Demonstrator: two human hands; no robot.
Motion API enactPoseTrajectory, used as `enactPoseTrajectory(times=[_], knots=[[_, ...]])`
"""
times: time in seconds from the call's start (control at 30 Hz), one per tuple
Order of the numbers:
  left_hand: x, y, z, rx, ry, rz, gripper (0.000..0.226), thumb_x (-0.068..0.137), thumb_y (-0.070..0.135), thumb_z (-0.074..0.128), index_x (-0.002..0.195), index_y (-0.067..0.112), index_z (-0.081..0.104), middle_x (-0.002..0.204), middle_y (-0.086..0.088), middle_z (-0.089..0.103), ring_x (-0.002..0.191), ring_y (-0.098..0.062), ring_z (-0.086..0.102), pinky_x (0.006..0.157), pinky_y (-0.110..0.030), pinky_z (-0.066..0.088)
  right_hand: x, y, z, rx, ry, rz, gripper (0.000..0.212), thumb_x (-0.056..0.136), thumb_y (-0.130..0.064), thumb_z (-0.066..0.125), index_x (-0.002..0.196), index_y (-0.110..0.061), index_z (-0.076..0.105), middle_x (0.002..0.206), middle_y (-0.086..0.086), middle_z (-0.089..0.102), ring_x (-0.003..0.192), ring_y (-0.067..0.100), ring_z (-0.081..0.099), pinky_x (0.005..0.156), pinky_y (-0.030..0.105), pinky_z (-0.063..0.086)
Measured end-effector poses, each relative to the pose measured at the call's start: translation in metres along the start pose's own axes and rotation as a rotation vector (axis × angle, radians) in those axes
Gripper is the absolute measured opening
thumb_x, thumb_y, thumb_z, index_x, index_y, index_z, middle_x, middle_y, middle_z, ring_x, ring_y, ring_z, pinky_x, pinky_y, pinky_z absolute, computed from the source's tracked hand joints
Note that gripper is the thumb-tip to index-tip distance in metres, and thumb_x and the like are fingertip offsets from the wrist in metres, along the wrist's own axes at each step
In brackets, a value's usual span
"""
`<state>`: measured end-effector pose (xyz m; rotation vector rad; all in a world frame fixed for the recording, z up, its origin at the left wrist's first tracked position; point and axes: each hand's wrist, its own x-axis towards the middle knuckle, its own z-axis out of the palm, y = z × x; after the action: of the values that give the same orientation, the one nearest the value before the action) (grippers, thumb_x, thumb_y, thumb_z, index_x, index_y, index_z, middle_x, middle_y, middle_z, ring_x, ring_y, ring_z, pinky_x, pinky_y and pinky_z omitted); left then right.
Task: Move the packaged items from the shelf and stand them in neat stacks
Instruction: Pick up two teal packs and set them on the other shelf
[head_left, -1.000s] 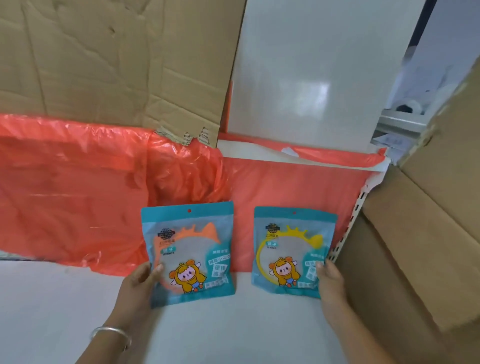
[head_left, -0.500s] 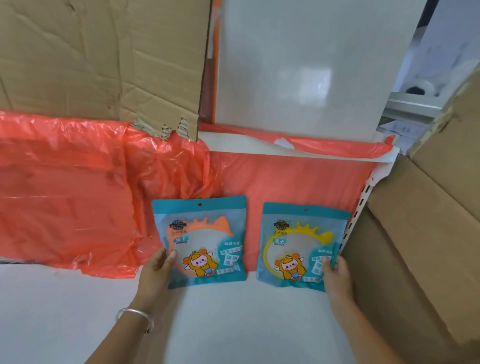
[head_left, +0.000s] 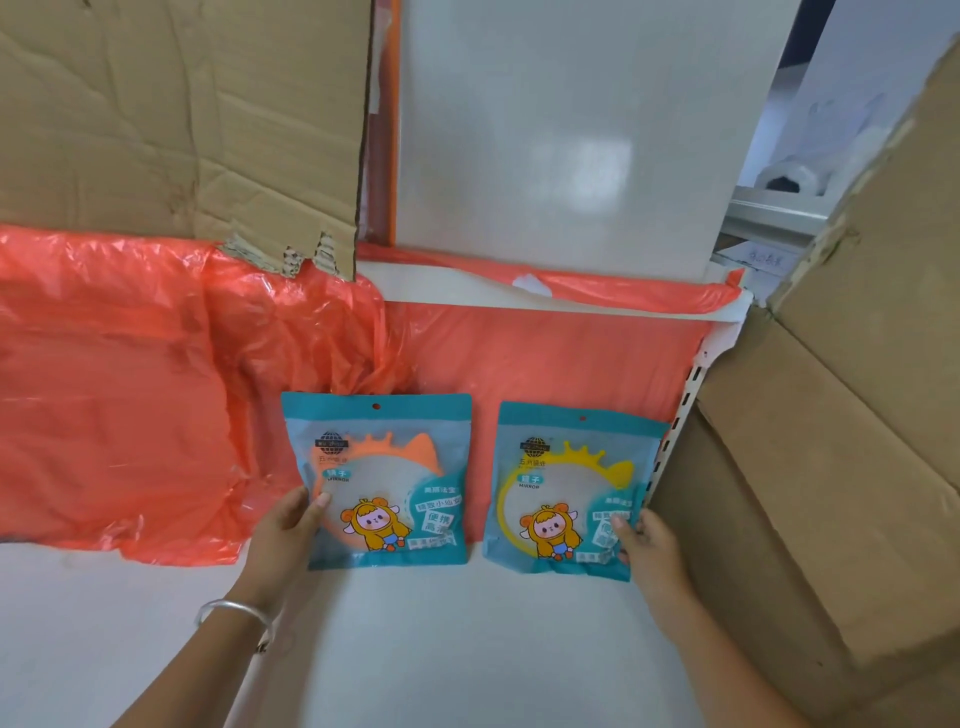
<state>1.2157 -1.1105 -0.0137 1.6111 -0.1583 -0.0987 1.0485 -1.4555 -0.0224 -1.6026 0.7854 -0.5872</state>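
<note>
Change: both pouches stand a little further back and straighter against the red plastic than a second ago; each hand keeps its grip on the same lower corner.
Orange pouch (head_left: 395, 467): stands upright along the shelf's (head_left: 415, 649) back edge, right of the middle, with its back to the red plastic sheet (head_left: 130, 389).
Yellow pouch (head_left: 566, 483): upright in the back right corner, just beside the orange one with a narrow gap between; its right edge is at the slotted upright (head_left: 680, 415).
Left hand (head_left: 283, 540): grips the orange pouch's lower left corner, thumb on the front and fingers hidden behind; a silver bangle (head_left: 234, 610) is on the wrist.
Right hand (head_left: 649, 551): fingers curled round the yellow pouch's lower right corner, holding it.
Surroundings: a torn cardboard sheet (head_left: 182, 114) and a white panel (head_left: 561, 130) rise behind the back edge; a cardboard box (head_left: 831, 467) stands past the right edge.
</note>
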Motion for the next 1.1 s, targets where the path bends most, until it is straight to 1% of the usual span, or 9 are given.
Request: enactPoseTrajectory(times=[0.13,0.2,0.37,0.53,0.63,0.7,0.83,1.0,1.1], knots=[[0.0007,-0.0018,-0.0017,-0.027,-0.020,-0.024,0.020,0.093,0.026,0.054,0.098,0.009,0.064,0.100,-0.012,0.071,0.099,-0.037,0.064,0.092,-0.056,0.049,-0.0022,-0.0007,0.0063,0.010,-0.008,-0.003,0.009,0.095,-0.011,0.053,0.088,-0.015,0.058,0.088,0.004,0.066,0.077,0.015,0.066,0.056,0.019,0.053],[0.0002,-0.0005,-0.0019,-0.038,-0.031,-0.030,0.015,0.093,0.024,0.054,0.097,0.015,0.065,0.100,-0.008,0.071,0.099,-0.033,0.065,0.092,-0.052,0.050,-0.0009,-0.0002,0.0083,0.009,-0.006,-0.001,0.008,0.094,-0.012,0.053,0.089,-0.015,0.058,0.088,0.003,0.067,0.078,0.015,0.066,0.059,0.022,0.054],[0.0000,0.0035,-0.0012,-0.021,-0.043,-0.014,0.014,0.095,0.020,0.052,0.094,0.014,0.064,0.098,-0.006,0.070,0.097,-0.031,0.064,0.090,-0.046,0.051,0.0031,0.0003,0.0065,-0.083,-0.019,-0.041,0.010,0.094,-0.015,0.055,0.084,-0.018,0.058,0.090,0.006,0.069,0.081,0.020,0.068,0.068,0.037,0.057],[-0.0021,0.0061,-0.0002,-0.009,-0.046,0.017,0.014,0.095,0.019,0.050,0.092,0.016,0.063,0.094,-0.002,0.070,0.091,-0.024,0.064,0.078,-0.032,0.051,0.0042,0.0024,0.0043,-0.126,0.024,-0.056,0.009,0.094,-0.019,0.056,0.093,-0.010,0.060,0.090,0.004,0.068,0.080,0.019,0.068,0.060,0.029,0.054],[0.0002,0.0059,-0.0041,0.024,-0.082,0.029,0.016,0.096,0.020,0.049,0.096,0.014,0.063,0.097,-0.003,0.071,0.093,-0.024,0.065,0.080,-0.035,0.052,0.0044,0.0024,0.0060,-0.150,0.036,-0.068,0.008,0.094,-0.019,0.056,0.094,-0.012,0.060,0.088,0.002,0.068,0.076,0.015,0.067,0.057,0.026,0.052],[0.0020,0.0046,-0.0067,0.046,-0.102,0.033,0.017,0.096,0.022,0.049,0.099,0.014,0.064,0.099,-0.003,0.071,0.094,-0.023,0.066,0.083,-0.039,0.052,0.0051,0.0019,0.0055,-0.164,0.032,-0.066,0.008,0.094,-0.020,0.056,0.095,-0.013,0.059,0.089,0.002,0.068,0.078,0.017,0.068,0.057,0.027,0.053],[0.0021,0.0035,-0.0059,0.073,-0.098,0.047,0.017,0.096,0.023,0.048,0.100,0.017,0.063,0.099,-0.001,0.071,0.094,-0.020,0.065,0.078,-0.033,0.051,0.0046,0.0003,0.0038,-0.188,0.025,-0.057,0.009,0.094,-0.020,0.055,0.095,-0.012,0.058,0.091,0.002,0.067,0.082,0.022,0.068,0.056,0.026,0.053],[0.0024,0.0037,-0.0055,0.093,-0.088,0.049,0.018,0.096,0.021,0.047,0.099,0.010,0.061,0.099,-0.005,0.069,0.094,-0.024,0.064,0.077,-0.033,0.051,0.0023,0.0004,0.0069,-0.198,0.064,-0.050,0.012,0.094,-0.019,0.055,0.093,-0.008,0.058,0.090,0.003,0.067,0.072,0.012,0.065,0.048,0.018,0.045],[0.0013,0.0045,-0.0056,0.085,-0.082,0.049,0.021,0.096,0.019,0.049,0.100,0.002,0.060,0.098,-0.009,0.070,0.091,-0.024,0.065,0.070,-0.025,0.052,0.0013,0.0004,0.0079,-0.202,0.068,-0.054,0.011,0.094,-0.020,0.055,0.091,-0.010,0.057,0.091,0.003,0.067,0.071,0.010,0.064,0.049,0.019,0.046]])
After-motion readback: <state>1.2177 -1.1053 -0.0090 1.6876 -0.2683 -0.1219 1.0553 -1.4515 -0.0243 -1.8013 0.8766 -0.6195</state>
